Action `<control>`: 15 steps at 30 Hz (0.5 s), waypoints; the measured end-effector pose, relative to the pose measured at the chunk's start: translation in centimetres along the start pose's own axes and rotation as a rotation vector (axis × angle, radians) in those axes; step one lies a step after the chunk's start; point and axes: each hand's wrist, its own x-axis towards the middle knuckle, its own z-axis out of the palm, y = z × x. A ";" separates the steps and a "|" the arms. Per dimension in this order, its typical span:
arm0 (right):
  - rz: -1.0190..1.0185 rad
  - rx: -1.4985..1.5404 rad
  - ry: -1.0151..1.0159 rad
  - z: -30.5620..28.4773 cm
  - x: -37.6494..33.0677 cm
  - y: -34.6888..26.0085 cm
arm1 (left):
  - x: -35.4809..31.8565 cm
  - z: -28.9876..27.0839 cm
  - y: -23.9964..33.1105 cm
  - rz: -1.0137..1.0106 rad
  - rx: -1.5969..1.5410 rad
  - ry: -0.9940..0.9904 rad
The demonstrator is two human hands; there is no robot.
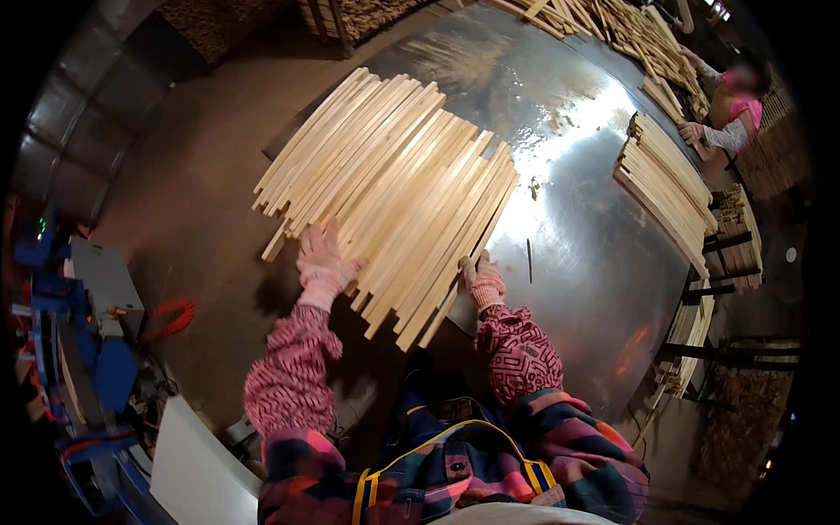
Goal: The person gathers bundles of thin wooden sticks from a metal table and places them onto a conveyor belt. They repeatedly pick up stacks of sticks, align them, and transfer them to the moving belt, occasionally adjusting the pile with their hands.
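Observation:
A wide layer of pale wooden strips (394, 184) lies side by side on a metal table (577, 254), their near ends uneven and jutting past its near edge. My left hand (324, 264), in a light pink glove, rests with spread fingers on the near ends at the left part of the layer. At the near right edge of the strips is my right hand (484, 282), gloved alike, its thumb and fingers apart and touching the outermost strip. Patterned pink sleeve covers show on both my forearms.
Another row of strips (665, 184) lies along the table's right side. A co-worker (735, 114) stands at the far right, hands by a loose pile of strips (639, 44). Blue machinery (87, 350) with a red coiled hose (171, 319) is at left. Stacked wood (739, 236) stands right.

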 end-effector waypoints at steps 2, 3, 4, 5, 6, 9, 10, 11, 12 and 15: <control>0.016 -0.005 0.017 0.0 0.9 -1.4 | 6.2 -1.8 -0.4 -0.033 0.092 -0.015; -0.017 0.034 0.030 0.0 0.8 -1.5 | 8.9 -2.6 0.1 -0.036 0.132 -0.028; -0.008 0.065 0.042 0.0 0.9 -1.7 | 11.2 -3.4 0.6 -0.029 0.168 -0.020; 0.033 0.044 0.064 0.1 0.5 -1.4 | 12.5 -4.3 1.3 -0.069 0.169 -0.089; -0.037 0.072 0.058 0.1 0.4 -1.4 | 14.7 -5.2 2.3 -0.090 0.165 -0.143; 0.046 0.032 0.013 0.0 0.2 -0.9 | 17.3 -7.0 5.3 -0.149 0.022 -0.275; 0.008 -0.001 0.008 -0.1 0.2 -0.8 | 17.7 -7.3 6.1 -0.157 0.088 -0.247; -0.005 -0.028 -0.075 -0.3 0.3 -0.8 | 17.9 -7.4 6.6 -0.160 0.116 -0.275; 0.021 0.009 -0.073 -0.3 0.1 -0.9 | 18.0 -7.4 6.8 -0.165 -0.003 -0.273; 0.019 0.109 -0.007 -0.7 -0.2 -1.2 | 18.4 -6.4 6.6 -0.131 -0.032 -0.159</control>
